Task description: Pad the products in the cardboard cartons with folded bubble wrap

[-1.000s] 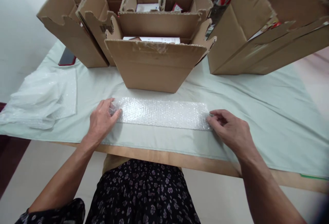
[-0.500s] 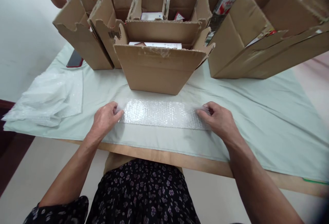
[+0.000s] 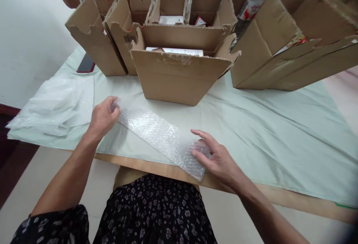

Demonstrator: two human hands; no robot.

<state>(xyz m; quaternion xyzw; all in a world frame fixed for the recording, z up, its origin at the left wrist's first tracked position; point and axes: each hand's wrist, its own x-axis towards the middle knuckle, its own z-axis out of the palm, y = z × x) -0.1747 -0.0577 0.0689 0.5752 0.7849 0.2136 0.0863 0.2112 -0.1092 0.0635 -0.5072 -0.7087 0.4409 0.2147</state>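
Bubble wrap (image 3: pixel 152 127) swung aslant, left hand (image 3: pixel 103 117) gripping, cartons (image 3: pixel 173 78) beyond

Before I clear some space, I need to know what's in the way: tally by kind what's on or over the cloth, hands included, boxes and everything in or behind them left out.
Bubble wrap strip: 1
Bubble wrap pile, taken as one: 1
Phone: 1
Hands, left hand and right hand: 2
Total: 5
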